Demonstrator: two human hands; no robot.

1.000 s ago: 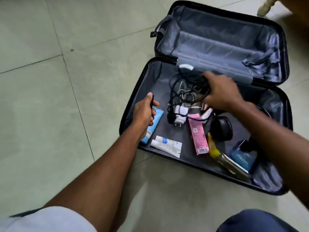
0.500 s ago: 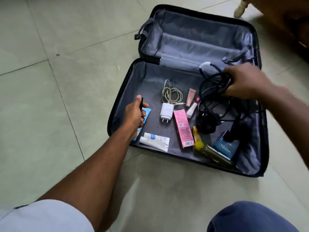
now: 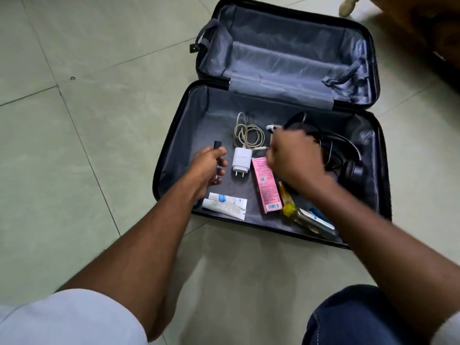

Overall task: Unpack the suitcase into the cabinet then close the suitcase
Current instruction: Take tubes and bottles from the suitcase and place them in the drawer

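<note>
Nearest: blue-jeaned knee bottom right, white sleeve bottom left, both forearms reaching far over the tiled floor.

Suitcase open flat on floor, long axis running left-right; near half holds the items, far half (lid) lined grey, w/ loose straps only.

Near rim of near half, left to right: two white tubes side by side, lying left-right, caps to the right; pink box long axis near-far, barcode end near; yellow-capped bottle slanting toward near-right, partly under right forearm; blue-and-white box edge just beside it, mostly hidden.

Mid: left hand curled round a slim black stick, stick upright-ish, top end poking out far of the fingers. White charger just right of that hand, prongs pointing near. Coiled pale cable just far of charger, touching it.

Right hand blurred, fisted, knuckles left, over far end of pink box; bunch of black cables spilling from its right side, small white plug tip showing at its far-left edge. Grip clenched on the black cables. Black headphones right of hand, partly blocked by wrist and cables.

Far right corner: brown wooden furniture, pale foot of it on the floor.
</note>
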